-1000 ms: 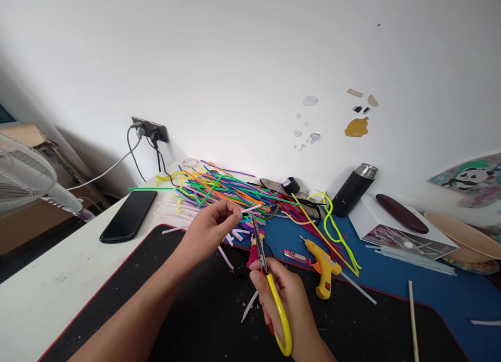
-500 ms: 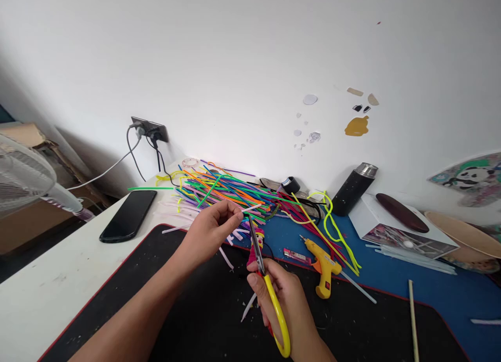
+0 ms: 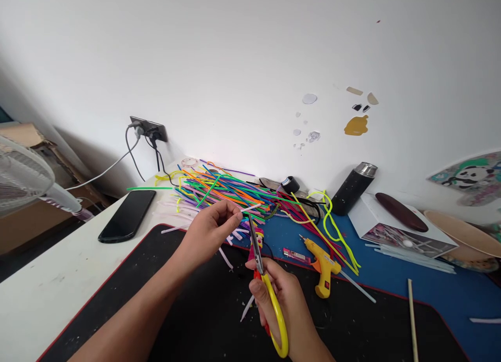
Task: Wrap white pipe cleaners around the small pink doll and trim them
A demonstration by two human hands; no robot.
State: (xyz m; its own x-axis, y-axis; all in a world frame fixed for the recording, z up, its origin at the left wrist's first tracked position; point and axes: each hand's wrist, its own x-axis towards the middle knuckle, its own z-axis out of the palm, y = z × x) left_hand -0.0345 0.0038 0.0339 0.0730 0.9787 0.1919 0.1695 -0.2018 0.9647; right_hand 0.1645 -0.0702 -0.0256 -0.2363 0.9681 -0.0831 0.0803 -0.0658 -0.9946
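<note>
Between the thumb and fingers of my left hand (image 3: pixel 213 231) is pinched a short white pipe cleaner (image 3: pixel 251 208), its free end pointing right. My right hand (image 3: pixel 279 299) grips yellow-handled scissors (image 3: pixel 275 310) with a red part on the other handle. Their blades point up and away, the tips just below the white piece; I cannot tell whether they touch it. Behind the blades shows a small pink figure (image 3: pixel 257 236) with a yellow band and a face, partly hidden. A pile of coloured pipe cleaners (image 3: pixel 219 187) lies beyond my hands.
A yellow glue gun (image 3: pixel 321 265) lies right of my hands on the black mat (image 3: pixel 203 310). On the left are a phone (image 3: pixel 127 215) and a fan (image 3: pixel 27 179). A black flask (image 3: pixel 354 189), a white box (image 3: pixel 399 226) and a bowl (image 3: pixel 465 236) stand at the right.
The scissors and my right hand have shifted very slightly. My left hand keeps its pinch on the white pipe cleaner, almost unmoved.
</note>
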